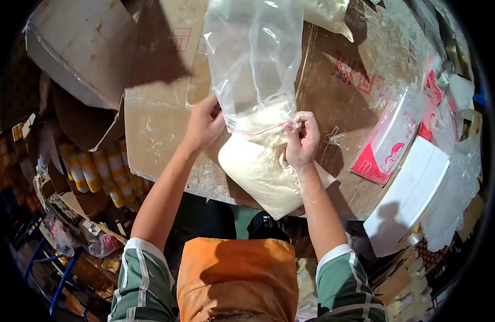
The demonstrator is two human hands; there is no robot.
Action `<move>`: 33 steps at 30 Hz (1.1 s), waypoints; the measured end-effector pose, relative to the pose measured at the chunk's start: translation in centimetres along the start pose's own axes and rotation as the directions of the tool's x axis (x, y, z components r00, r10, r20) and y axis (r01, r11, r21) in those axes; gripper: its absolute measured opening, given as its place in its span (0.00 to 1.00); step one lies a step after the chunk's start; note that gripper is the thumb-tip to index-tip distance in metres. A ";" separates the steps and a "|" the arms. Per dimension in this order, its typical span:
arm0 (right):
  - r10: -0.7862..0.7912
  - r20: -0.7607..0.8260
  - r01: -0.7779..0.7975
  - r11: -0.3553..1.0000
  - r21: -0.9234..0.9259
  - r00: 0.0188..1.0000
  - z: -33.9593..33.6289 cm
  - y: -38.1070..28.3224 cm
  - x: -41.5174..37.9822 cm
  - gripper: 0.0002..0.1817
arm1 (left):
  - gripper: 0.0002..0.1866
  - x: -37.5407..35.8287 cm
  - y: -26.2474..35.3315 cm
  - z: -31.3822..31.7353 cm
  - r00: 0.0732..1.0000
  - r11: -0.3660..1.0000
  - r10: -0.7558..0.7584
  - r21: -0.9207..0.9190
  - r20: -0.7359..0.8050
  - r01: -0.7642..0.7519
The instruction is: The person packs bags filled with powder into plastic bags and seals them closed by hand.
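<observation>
A clear plastic bag (253,48) stretches down from the top of the view, its lower part over pale cream powder. Below it bulges a bag of cream powder (261,169), tilted over the near edge of the cardboard. A thin red zip line (258,132) crosses where the two meet. My left hand (205,126) grips the plastic at the left end of this line, its fingertips partly hidden behind the bag. At the right end my right hand (303,140), dusted with powder, pinches the plastic between thumb and fingers.
Flattened cardboard (156,123) covers the work surface. To the right lie a pink-and-white packet (387,137), a white box (407,193) and crumpled clear plastic (454,188). Another bag of powder (330,16) rests at the top. An open carton (81,48) and yellow-and-white packages (100,169) stand left.
</observation>
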State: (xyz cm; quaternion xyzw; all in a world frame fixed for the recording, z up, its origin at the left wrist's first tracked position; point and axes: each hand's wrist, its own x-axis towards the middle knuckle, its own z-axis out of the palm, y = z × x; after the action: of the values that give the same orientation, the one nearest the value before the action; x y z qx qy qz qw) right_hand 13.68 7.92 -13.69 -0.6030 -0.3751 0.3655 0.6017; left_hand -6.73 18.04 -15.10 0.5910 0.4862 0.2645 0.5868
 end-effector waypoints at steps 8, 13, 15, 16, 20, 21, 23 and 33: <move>0.195 -0.124 -0.212 0.967 -0.141 0.973 -0.4 -0.1 0.3 0.10 | 0.16 -5.3 3.1 -2.1 0.895 0.894 -0.431 -0.079 0.118 0.441; -0.122 -0.085 0.060 0.849 -0.526 0.989 -1.5 0.3 1.0 0.12 | 0.24 -7.6 2.9 -2.6 0.762 0.733 -0.580 -0.223 0.290 0.643; 0.073 -0.142 -0.131 0.882 -0.452 0.987 -1.5 -0.2 1.3 0.13 | 0.26 -10.3 -0.3 -2.5 0.878 0.638 -0.360 -0.604 0.316 0.479; 0.074 -0.149 -0.135 0.882 -0.452 0.986 -1.6 0.0 1.3 0.13 | 0.30 -11.0 -0.6 -1.4 0.894 0.546 -0.354 -0.716 0.274 0.435; -0.019 0.073 0.051 0.881 -0.470 0.997 -3.3 2.1 1.2 0.15 | 0.34 -11.7 -0.1 3.4 0.891 0.440 -0.430 -0.829 0.142 0.345; 0.098 0.113 -0.052 0.932 -0.359 0.989 -3.5 1.8 1.4 0.15 | 0.32 -11.4 1.0 4.1 0.890 0.474 -0.449 -0.824 0.078 0.311; 0.161 0.294 -0.149 0.987 -0.063 0.942 -4.5 3.7 1.0 0.16 | 0.29 -11.5 1.7 5.2 0.887 0.526 -0.461 -0.812 -0.023 0.252; 0.380 0.492 -0.456 0.889 0.039 0.783 -5.8 -0.6 1.8 0.27 | 0.23 -7.2 5.4 8.6 0.992 0.918 -0.102 -0.378 0.068 0.120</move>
State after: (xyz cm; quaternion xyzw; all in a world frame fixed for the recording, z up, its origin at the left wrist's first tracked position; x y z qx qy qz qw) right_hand 19.68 6.89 -13.04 -0.5148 -0.3366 0.6535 0.4411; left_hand -0.52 8.79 -9.58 0.4431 0.4445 0.3063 0.7157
